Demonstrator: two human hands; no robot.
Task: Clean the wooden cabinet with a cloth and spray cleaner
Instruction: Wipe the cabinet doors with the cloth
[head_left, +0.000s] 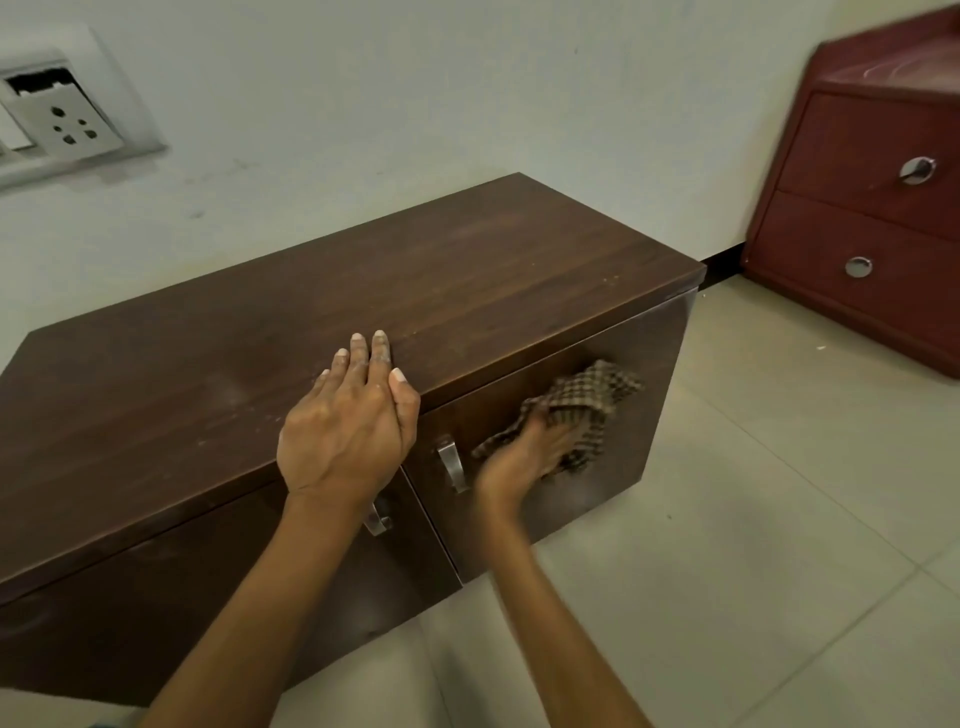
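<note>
A low dark wooden cabinet stands against the wall, with two front doors and metal handles. My left hand lies flat on the front edge of its top, fingers together, holding nothing. My right hand presses a brown checked cloth against the right door, just right of its handle. The hand and cloth are blurred. Light dust specks show on the cabinet top. No spray cleaner is in view.
A reddish two-drawer chest stands at the right against the wall. A wall socket plate is at the upper left. Pale floor tiles spread to the right and front of the cabinet.
</note>
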